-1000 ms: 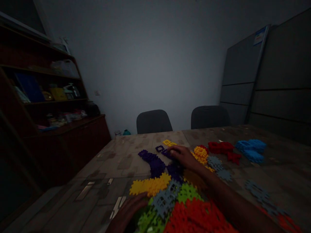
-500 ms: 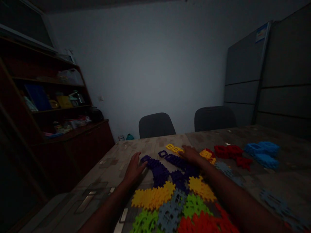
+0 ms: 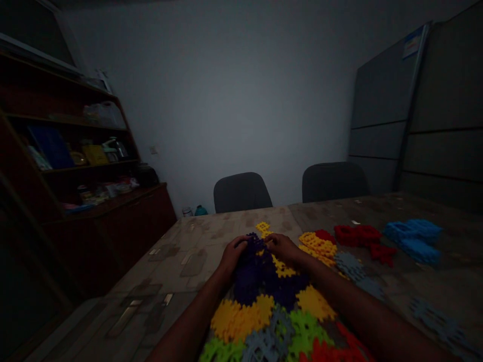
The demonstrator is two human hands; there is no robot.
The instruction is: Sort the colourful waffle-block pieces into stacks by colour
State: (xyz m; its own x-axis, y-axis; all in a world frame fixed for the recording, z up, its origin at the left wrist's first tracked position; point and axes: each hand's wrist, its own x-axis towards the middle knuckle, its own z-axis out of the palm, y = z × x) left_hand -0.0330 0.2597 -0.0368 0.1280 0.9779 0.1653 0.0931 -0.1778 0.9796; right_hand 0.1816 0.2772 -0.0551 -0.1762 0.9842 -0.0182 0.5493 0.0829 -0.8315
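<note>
In dim light my left hand [image 3: 233,254] and my right hand [image 3: 283,247] meet over the far end of a chain of purple interlocking plastic tiles [image 3: 260,274] on the table [image 3: 181,261]. Both hands curl their fingers round the purple pieces from either side. Yellow tiles [image 3: 241,314] join the purple ones nearer to me, followed by green tiles [image 3: 302,332], grey tiles [image 3: 264,342] and red tiles [image 3: 328,352]. A small yellow piece [image 3: 263,227] lies just beyond my fingers.
Right of my hands lie a yellow pile [image 3: 319,245], red pieces [image 3: 358,235], blue pieces [image 3: 415,234] and grey tiles [image 3: 350,264]. Two dark chairs [image 3: 241,191] stand at the far table edge. A shelf unit [image 3: 75,166] fills the left wall.
My left hand moved from the near tiles up the table to the purple chain. Both hands then closed together on its far end, bunching the purple pieces toward the middle.
</note>
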